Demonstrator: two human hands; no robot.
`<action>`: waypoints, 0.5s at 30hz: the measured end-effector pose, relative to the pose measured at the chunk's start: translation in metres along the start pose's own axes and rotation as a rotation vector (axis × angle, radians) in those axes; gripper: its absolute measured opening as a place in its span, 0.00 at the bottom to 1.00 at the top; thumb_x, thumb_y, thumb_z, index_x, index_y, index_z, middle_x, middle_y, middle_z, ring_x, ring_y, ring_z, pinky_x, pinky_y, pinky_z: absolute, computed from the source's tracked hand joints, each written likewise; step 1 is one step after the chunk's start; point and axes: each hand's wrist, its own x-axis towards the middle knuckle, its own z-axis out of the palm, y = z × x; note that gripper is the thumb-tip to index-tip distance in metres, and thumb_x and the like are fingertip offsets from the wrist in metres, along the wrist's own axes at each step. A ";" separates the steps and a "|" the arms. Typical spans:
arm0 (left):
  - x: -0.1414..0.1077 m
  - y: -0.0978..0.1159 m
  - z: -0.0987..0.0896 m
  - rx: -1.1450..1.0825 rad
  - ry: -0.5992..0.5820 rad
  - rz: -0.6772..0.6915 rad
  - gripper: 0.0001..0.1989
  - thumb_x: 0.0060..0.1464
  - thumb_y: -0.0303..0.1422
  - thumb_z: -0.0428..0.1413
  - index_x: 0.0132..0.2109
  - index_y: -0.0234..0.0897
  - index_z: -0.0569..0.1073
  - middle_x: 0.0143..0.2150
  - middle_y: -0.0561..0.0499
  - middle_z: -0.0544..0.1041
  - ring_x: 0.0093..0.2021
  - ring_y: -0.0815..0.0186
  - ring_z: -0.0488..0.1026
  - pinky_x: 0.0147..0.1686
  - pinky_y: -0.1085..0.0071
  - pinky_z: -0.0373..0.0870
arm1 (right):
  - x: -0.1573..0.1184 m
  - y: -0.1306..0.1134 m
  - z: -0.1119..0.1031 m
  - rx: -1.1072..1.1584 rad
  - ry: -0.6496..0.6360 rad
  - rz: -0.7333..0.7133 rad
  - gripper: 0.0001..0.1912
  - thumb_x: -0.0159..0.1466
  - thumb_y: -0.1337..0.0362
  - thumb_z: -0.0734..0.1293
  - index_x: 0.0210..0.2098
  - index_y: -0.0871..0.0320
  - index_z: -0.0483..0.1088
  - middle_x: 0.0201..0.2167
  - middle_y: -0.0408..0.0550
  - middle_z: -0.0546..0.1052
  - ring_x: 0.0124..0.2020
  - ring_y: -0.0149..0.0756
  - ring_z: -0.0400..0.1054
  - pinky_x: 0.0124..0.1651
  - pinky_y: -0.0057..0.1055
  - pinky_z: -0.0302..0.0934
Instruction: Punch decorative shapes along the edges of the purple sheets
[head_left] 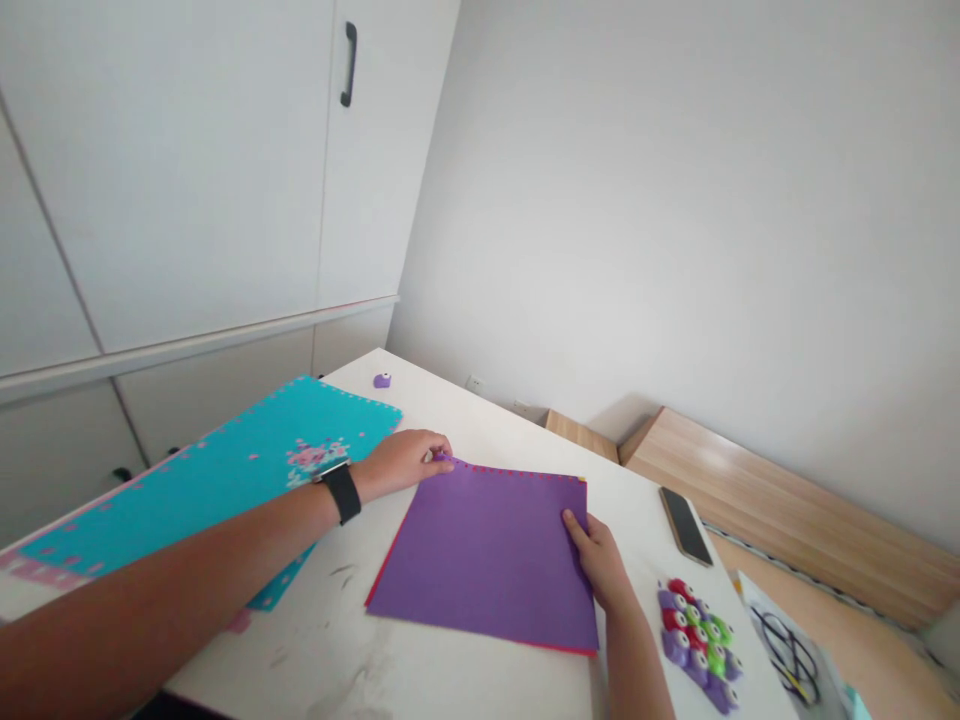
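Observation:
A purple sheet of paper [487, 560] lies on the white table, with a red sheet [555, 648] showing along its edges beneath. Small red marks line its far edge, and a bit of yellow [582, 479] shows at the far right corner. My left hand [411, 458], with a black watch on the wrist, pinches the purple sheet's far left corner. At the right edge, my right hand [596, 558] grips the sheets, thumb on top and fingers hidden underneath. Left of them lies a blue sheet [217, 490] with punched edges and a pink-and-white flower cluster.
A lone purple craft punch [382, 380] sits near the table's far corner. Several purple, red and green craft punches [697, 635] are grouped at the right, near a phone [685, 526]. White cabinets [187, 170] stand behind on the left; wooden furniture [780, 490] is beyond the right edge.

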 end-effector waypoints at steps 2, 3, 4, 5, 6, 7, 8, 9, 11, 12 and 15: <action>0.001 -0.001 -0.002 -0.008 -0.031 0.023 0.14 0.60 0.47 0.58 0.42 0.44 0.82 0.38 0.51 0.82 0.38 0.60 0.76 0.35 0.70 0.59 | 0.000 0.001 0.000 -0.004 -0.004 -0.013 0.35 0.59 0.32 0.65 0.41 0.60 0.79 0.35 0.52 0.83 0.35 0.49 0.76 0.38 0.38 0.70; 0.002 -0.002 -0.003 -0.026 -0.051 0.030 0.14 0.60 0.47 0.58 0.42 0.44 0.82 0.38 0.51 0.82 0.38 0.60 0.76 0.36 0.70 0.60 | 0.000 0.002 0.000 -0.008 -0.005 -0.019 0.35 0.60 0.33 0.65 0.41 0.60 0.79 0.35 0.52 0.83 0.35 0.49 0.76 0.38 0.38 0.70; 0.003 -0.004 -0.004 -0.058 -0.075 0.031 0.15 0.60 0.47 0.57 0.42 0.44 0.82 0.38 0.50 0.83 0.39 0.60 0.76 0.36 0.71 0.60 | 0.000 0.002 0.000 -0.013 -0.005 -0.025 0.35 0.60 0.33 0.65 0.41 0.60 0.79 0.35 0.52 0.83 0.35 0.49 0.76 0.39 0.38 0.70; 0.004 -0.005 -0.004 -0.101 -0.103 0.028 0.15 0.59 0.47 0.57 0.43 0.43 0.82 0.38 0.50 0.83 0.39 0.60 0.76 0.37 0.71 0.61 | 0.000 0.002 0.000 -0.020 -0.005 -0.030 0.35 0.61 0.33 0.64 0.42 0.60 0.79 0.35 0.52 0.83 0.35 0.49 0.76 0.39 0.38 0.70; 0.005 -0.006 -0.004 -0.147 -0.134 0.026 0.16 0.59 0.47 0.58 0.43 0.43 0.82 0.38 0.50 0.83 0.39 0.60 0.76 0.38 0.71 0.62 | 0.000 0.002 0.000 -0.028 -0.004 -0.036 0.35 0.61 0.33 0.64 0.42 0.60 0.79 0.35 0.52 0.83 0.35 0.48 0.76 0.39 0.38 0.70; 0.005 -0.008 -0.004 -0.192 -0.166 0.026 0.16 0.58 0.48 0.58 0.42 0.42 0.82 0.38 0.50 0.83 0.39 0.60 0.77 0.38 0.71 0.63 | 0.000 0.002 -0.001 -0.039 0.000 -0.042 0.36 0.61 0.32 0.64 0.42 0.60 0.79 0.34 0.51 0.83 0.35 0.48 0.76 0.38 0.38 0.70; 0.006 -0.009 -0.004 -0.229 -0.195 0.027 0.17 0.57 0.48 0.58 0.41 0.41 0.82 0.37 0.50 0.83 0.38 0.60 0.77 0.38 0.72 0.64 | 0.001 0.002 -0.002 -0.053 0.006 -0.049 0.36 0.61 0.32 0.64 0.42 0.60 0.79 0.34 0.51 0.83 0.34 0.47 0.76 0.38 0.38 0.69; 0.007 -0.009 -0.004 -0.258 -0.216 0.029 0.18 0.57 0.49 0.59 0.40 0.40 0.82 0.36 0.49 0.83 0.38 0.60 0.77 0.38 0.72 0.65 | 0.002 0.003 -0.004 -0.072 0.019 -0.054 0.36 0.61 0.32 0.64 0.43 0.60 0.79 0.33 0.51 0.83 0.33 0.46 0.75 0.37 0.37 0.69; 0.009 -0.010 -0.004 -0.296 -0.225 0.030 0.19 0.56 0.50 0.58 0.40 0.39 0.82 0.36 0.49 0.83 0.37 0.59 0.77 0.38 0.71 0.66 | 0.006 0.005 -0.012 -0.125 0.078 -0.063 0.36 0.60 0.33 0.65 0.43 0.60 0.79 0.30 0.50 0.82 0.31 0.44 0.74 0.35 0.36 0.68; 0.010 -0.010 -0.004 -0.311 -0.218 0.030 0.20 0.56 0.51 0.57 0.40 0.39 0.81 0.37 0.48 0.83 0.38 0.59 0.77 0.39 0.71 0.67 | 0.007 0.007 -0.018 -0.159 0.127 -0.065 0.36 0.59 0.33 0.66 0.44 0.61 0.79 0.30 0.50 0.82 0.30 0.43 0.73 0.35 0.35 0.67; 0.012 -0.010 -0.006 -0.366 -0.180 0.020 0.22 0.56 0.53 0.57 0.40 0.38 0.81 0.38 0.47 0.82 0.38 0.59 0.77 0.39 0.70 0.68 | 0.007 0.012 -0.048 -0.273 0.333 -0.055 0.37 0.58 0.34 0.66 0.45 0.62 0.78 0.34 0.55 0.82 0.31 0.45 0.73 0.36 0.36 0.66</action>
